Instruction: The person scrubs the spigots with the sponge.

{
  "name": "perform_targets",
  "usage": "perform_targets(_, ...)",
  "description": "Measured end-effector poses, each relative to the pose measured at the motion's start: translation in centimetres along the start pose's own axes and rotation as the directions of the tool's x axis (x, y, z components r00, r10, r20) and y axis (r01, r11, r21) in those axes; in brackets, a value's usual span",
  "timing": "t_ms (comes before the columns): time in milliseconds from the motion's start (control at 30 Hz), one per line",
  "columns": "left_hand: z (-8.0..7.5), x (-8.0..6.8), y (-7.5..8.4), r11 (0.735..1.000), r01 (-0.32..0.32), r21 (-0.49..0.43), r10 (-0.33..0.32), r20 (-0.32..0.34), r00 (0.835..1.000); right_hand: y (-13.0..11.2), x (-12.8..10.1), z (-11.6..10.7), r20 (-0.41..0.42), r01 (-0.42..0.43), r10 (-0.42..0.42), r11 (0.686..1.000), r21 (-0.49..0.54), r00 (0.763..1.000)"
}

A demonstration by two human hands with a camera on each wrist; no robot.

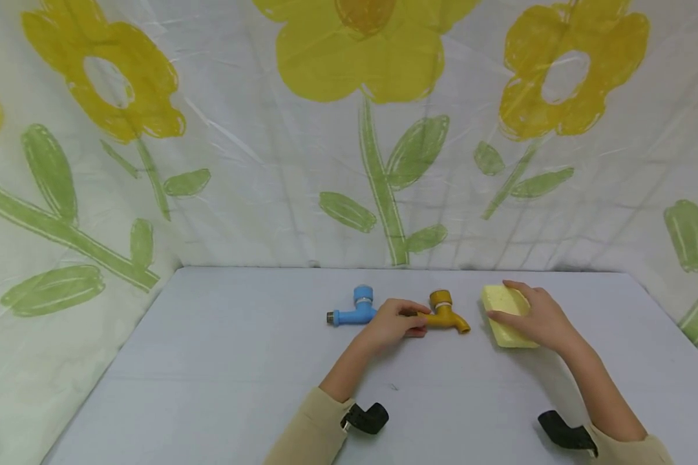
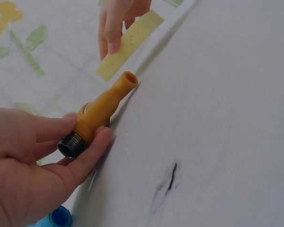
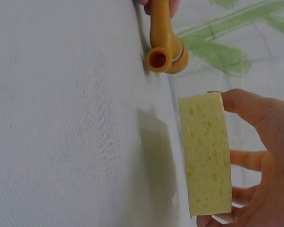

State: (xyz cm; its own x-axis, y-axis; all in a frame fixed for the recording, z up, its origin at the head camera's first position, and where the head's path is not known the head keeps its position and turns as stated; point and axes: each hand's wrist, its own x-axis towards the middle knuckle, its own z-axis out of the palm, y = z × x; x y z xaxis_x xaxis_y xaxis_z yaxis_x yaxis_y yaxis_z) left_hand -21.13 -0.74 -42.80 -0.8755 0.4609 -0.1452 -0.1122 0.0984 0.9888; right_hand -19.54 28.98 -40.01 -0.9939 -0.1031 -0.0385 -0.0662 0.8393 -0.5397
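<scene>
from where i stand, both hands of the person are engaged over a flat, white, cloth-like worktop [image 1: 227, 374]. the left hand [image 1: 392, 321] holds a mustard-yellow tap with a round ribbed knob, a pale collar and a downturned spout [image 1: 442, 318]; its grip is a pinch of thumb and fingers close to the dark, threaded inlet [image 2: 72, 145]. the knob is uppermost and the spout points toward the person's right. the yellow tap is near the far edge of the worktop, between the left hand and the sponge; whether its body touches the surface i cannot tell.

the right hand [image 1: 543, 320] grips a pale yellow, rectangular, porous sponge [image 1: 505, 316], thumb on one side and fingers curled on the other. the sponge is to the right of the yellow tap, near its spout but apart from it. its shadow [image 3: 156, 161] falls on the worktop; contact underneath cannot be confirmed.

a light-blue tap of similar form, with a metal threaded end [image 1: 351, 313], lies just left of the left hand, knob up and threaded end toward the left. its other end is hidden by that hand, so contact there cannot be determined.

beige sleeves [image 1: 311, 429] and black wrist-worn fittings [image 1: 372, 418] are noted on both forearms. behind the worktop hangs a white sheet [image 1: 244, 194] bearing yellow flowers and green leaves.
</scene>
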Motion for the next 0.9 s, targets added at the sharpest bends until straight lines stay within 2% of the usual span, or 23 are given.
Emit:
perform_targets(200, 0.1, 0.3, -0.2, 0.995, 0.008, -0.097, -0.009, -0.018, 1.000, -0.5, -0.5, 0.0, 0.000, 0.005, -0.005, 1.000, 0.022, 1.000)
perform_targets(433, 0.0, 0.1, 0.6, 0.993, -0.040, -0.108, 0.038, -0.025, 0.999, -1.2, -0.9, -0.3, -0.005, 0.015, -0.014, 0.999, 0.029, 1.000)
perform_targets(900, -0.7, -0.1, 2.3, 0.976, -0.076, -0.202, 0.072, -0.025, 0.997, -3.5, -1.7, -0.9, -0.060, 0.030, -0.026, 0.997, 0.066, 0.998)
